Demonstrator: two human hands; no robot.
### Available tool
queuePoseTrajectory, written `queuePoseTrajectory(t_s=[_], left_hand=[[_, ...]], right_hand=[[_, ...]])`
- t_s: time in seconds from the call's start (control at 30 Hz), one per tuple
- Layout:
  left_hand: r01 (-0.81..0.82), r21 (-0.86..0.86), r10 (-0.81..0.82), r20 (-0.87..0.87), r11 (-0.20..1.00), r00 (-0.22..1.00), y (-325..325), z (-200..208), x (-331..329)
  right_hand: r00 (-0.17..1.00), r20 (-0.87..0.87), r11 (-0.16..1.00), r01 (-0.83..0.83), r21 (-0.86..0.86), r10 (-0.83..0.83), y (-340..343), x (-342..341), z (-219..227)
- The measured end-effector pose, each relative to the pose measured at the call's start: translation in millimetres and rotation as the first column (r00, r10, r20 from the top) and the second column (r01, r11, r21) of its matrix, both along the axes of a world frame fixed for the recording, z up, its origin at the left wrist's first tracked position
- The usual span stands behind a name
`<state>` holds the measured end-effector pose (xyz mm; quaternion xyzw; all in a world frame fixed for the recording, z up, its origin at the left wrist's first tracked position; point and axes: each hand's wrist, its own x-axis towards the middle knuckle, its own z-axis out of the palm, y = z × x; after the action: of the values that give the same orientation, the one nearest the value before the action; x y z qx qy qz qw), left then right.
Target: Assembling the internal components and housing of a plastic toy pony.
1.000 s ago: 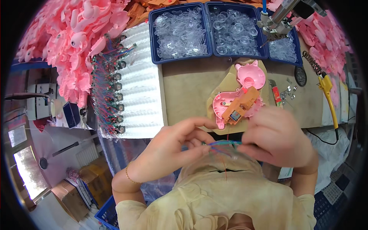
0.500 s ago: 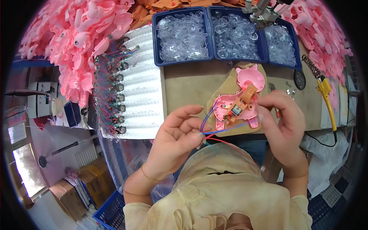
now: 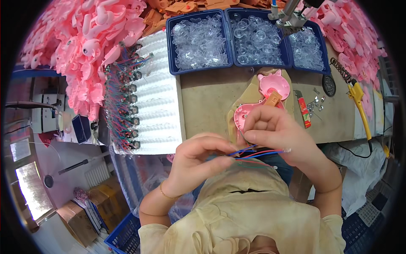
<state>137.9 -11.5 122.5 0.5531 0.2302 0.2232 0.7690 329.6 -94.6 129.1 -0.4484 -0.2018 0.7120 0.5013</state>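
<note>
My left hand (image 3: 202, 157) is closed, thumb against fingers, on a bundle of thin blue, red and green wires (image 3: 263, 154). The wires stretch right, below my right hand (image 3: 272, 132). Thumb and fingertips of that hand are pinched together over the toy's body, just above the wires; what they hold is too small to make out. Beneath lies an open pink plastic toy shell (image 3: 277, 87) with a round, eared head half and a body half. An orange plastic piece (image 3: 273, 98) sits at its neck. My right hand hides most of the body.
Blue bins (image 3: 201, 69) of clear plastic parts line the back, under a metal machine head (image 3: 292, 21). Pink shells (image 3: 91, 51) pile up at left, beside wired parts on white foam (image 3: 163, 106). A red cutter (image 3: 303, 111), small metal pieces (image 3: 314, 104) and a yellow soldering iron (image 3: 357, 98) lie right.
My right hand has moved left and down over the toy body, its fingers closing together. My left hand has shifted slightly down, and the wires now extend rightward.
</note>
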Motion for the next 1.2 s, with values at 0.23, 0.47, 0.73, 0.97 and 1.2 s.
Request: queuePoseTrajectory(t_s=[0.23, 0.47, 0.73, 0.97, 1.2], left_hand=[[-0.249, -0.119, 0.238, -0.098, 0.961, 0.966, -15.6, -3.5, 14.5], [0.017, 0.543, 0.153, -0.267, 0.840, 0.951, -6.5, -4.8, 11.4], [-0.320, -0.122, 0.305, -0.127, 0.939, 0.944, -13.5, -3.4, 17.2], [-0.008, -0.058, 0.008, -0.001, 0.998, 1.000, 5.1, -11.3, -1.8], [0.239, -0.266, -0.212, 0.126, 0.934, 0.969, 32.6, 9.9, 4.9]], right_hand=[[0.952, 0.206, 0.955, 0.176, 0.237, -0.227, -10.6, -6.8, 1.5], [0.251, 0.870, 0.790, -0.366, 0.492, -0.425, -9.1, 5.2, 1.4], [0.962, 0.200, 0.983, 0.182, 0.031, -0.185, -11.8, -4.8, 11.5], [0.952, 0.304, 0.988, -0.078, 0.137, 0.033, -1.9, 4.3, 15.4], [0.534, 0.814, 0.851, -0.298, 0.433, -0.228, 14.2, -2.3, 18.1]])
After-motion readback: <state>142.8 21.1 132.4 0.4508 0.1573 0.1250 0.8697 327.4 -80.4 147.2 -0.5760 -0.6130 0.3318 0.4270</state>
